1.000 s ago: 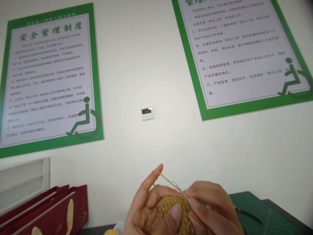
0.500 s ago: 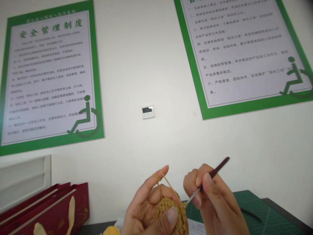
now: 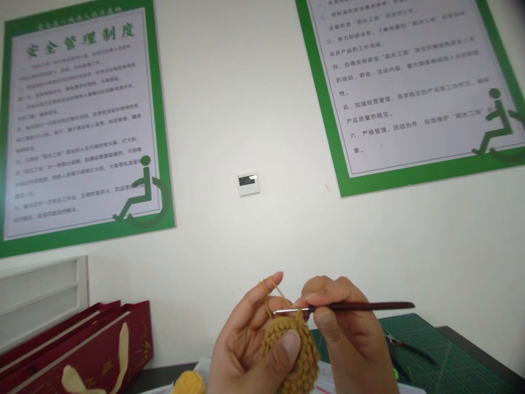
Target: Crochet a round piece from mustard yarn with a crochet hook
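We are pinching the tan crochet piece (image 3: 307,358) low centre in our left hand (image 3: 241,345); our right hand (image 3: 355,334) is clamping the hook (image 3: 381,306) across its top edge, handle projecting free, cutting mat (image 3: 447,355) lying beyond.
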Available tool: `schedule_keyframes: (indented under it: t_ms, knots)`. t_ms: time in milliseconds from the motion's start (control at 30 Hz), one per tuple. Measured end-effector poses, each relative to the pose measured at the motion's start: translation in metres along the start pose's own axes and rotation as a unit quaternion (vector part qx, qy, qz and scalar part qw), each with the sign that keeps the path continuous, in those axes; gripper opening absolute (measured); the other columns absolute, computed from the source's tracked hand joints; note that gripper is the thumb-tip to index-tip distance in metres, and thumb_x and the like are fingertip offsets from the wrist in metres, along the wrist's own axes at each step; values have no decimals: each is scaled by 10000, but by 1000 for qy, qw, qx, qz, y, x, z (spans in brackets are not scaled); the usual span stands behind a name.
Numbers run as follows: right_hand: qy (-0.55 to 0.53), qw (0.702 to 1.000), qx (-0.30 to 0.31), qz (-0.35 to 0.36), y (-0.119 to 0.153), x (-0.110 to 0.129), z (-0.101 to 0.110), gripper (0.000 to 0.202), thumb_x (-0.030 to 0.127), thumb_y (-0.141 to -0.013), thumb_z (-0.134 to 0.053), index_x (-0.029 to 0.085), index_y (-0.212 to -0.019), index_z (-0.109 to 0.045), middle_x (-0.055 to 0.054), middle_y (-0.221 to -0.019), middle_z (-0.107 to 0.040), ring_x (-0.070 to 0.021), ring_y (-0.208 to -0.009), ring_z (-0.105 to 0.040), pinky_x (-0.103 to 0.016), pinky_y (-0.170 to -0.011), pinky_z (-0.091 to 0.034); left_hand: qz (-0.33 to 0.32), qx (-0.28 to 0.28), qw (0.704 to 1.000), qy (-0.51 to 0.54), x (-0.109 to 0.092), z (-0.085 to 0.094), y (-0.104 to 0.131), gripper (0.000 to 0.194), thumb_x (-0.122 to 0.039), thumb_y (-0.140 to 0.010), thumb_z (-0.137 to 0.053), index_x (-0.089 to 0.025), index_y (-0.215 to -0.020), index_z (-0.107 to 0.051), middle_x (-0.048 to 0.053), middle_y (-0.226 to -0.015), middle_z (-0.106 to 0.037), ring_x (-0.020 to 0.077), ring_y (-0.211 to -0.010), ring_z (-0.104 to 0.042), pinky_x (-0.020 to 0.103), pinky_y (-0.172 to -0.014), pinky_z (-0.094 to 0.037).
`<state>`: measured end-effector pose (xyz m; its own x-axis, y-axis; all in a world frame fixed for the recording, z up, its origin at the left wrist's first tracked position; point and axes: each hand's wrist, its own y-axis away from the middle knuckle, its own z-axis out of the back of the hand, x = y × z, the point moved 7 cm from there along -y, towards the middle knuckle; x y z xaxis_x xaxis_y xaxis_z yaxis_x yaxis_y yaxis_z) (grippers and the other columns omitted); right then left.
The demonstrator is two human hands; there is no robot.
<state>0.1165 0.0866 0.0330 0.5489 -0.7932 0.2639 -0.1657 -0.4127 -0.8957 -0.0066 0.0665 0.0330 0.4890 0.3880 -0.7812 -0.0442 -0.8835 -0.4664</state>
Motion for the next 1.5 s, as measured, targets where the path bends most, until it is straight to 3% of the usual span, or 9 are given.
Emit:
schedule_keyframes:
  t_ms: [133, 467, 633, 800, 933, 1200, 1500]
  knots:
    - [78, 994, 30, 69, 5, 5, -2, 164, 165, -947, -588, 274, -1036, -674, -18, -847, -641, -167, -808, -602, -301, -693, -527, -8, -13, 999, 36, 6, 3, -3, 562, -186, -641, -912, -282, -1172, -755, 24, -811, -696, 137, -782, -630, 259, -758, -498]
    - [173, 966, 34, 189, 13, 20, -9, 242, 113, -931, -566, 244, -1110, -662, -44, -838, -665, -195, -746, -620, -359, -626, -534, -3, -59, 996, 65, 9, 3, -1, 618, -129, -633, -902, -244, -1210, -716, 4, -770, -704, 136, -733, -655, 265, -722, -510]
    - [120, 981, 14, 150, 11, 12, -9, 181, 154, -946, -577, 256, -1064, -669, -33, -855, -639, -186, -807, -610, -331, -663, -531, -3, -46, 998, 48, 9, 1, 1, 649, -149, -647, -899, -287, -1245, -688, -4, -745, -701, 121, -686, -630, 245, -682, -487]
    - [20, 996, -62, 66, 11, 0, -6, 75, 299, -953, -608, 278, -962, -680, -7, -803, -580, -159, -751, -564, -283, -631, -473, 4, -42, 999, 24, 9, 2, 2, 789, -189, -676, -882, -314, -1387, -565, -4, -778, -687, 109, -618, -600, 238, -613, -469]
    - [-31, 999, -25, -3, 9, -9, -7, 99, 364, -942, -623, 277, -944, -670, 6, -840, -550, -132, -728, -530, -260, -639, -442, 12, -36, 999, 25, 8, 3, 3, 845, -173, -675, -880, -332, -1426, -528, -8, -790, -676, 101, -621, -603, 236, -625, -468]
    - [-113, 986, -10, -120, 7, -16, -5, 247, 490, -933, -591, 254, -873, -630, 28, -702, -502, -123, -612, -440, -255, -551, -343, 39, 63, 995, 66, 14, -1, -4, 873, -169, -687, -870, -313, -1460, -493, 12, -753, -681, 182, -783, -663, 302, -767, -492]
    - [-162, 971, 10, -173, 7, -15, -5, 247, 499, -959, -543, 262, -892, -570, 49, -636, -490, -96, -525, -334, -221, -465, -221, 76, 136, 983, 95, 13, -12, -1, 797, -147, -678, -878, -310, -1400, -583, 38, -782, -689, 140, -682, -633, 243, -663, -439]
